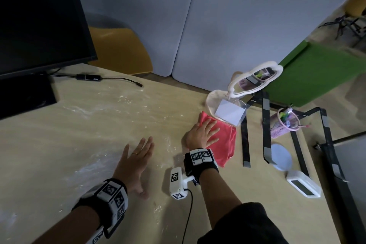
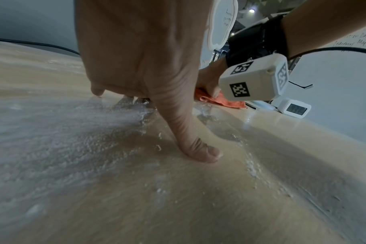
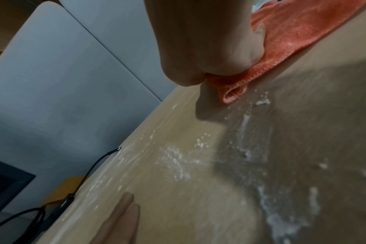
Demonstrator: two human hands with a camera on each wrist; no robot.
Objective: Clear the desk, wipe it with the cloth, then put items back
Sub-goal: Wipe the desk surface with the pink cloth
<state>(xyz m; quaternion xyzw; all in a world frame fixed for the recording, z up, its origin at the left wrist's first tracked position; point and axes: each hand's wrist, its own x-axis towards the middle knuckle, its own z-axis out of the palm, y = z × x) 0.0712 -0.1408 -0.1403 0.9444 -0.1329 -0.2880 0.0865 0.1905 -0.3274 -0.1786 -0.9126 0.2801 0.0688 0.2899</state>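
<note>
A folded red cloth (image 1: 224,140) lies on the wooden desk (image 1: 99,125) right of centre. My right hand (image 1: 204,133) presses flat on its left part with straight, spread fingers. The right wrist view shows the palm (image 3: 209,41) on the cloth (image 3: 299,33), whose folded edge sticks out beneath it. My left hand (image 1: 136,158) rests flat on the bare desk to the cloth's left, its thumb (image 2: 196,148) touching the top. White powder (image 2: 83,132) is smeared over the desk around both hands.
A black monitor (image 1: 37,25) with its cable (image 1: 111,79) stands at the back left. Along the right edge are a white-framed mirror (image 1: 255,79), a clear card holder (image 1: 230,113), a pink mesh pen cup (image 1: 283,123), a round coaster (image 1: 281,156), a white clock (image 1: 304,186) and a black stand (image 1: 265,125).
</note>
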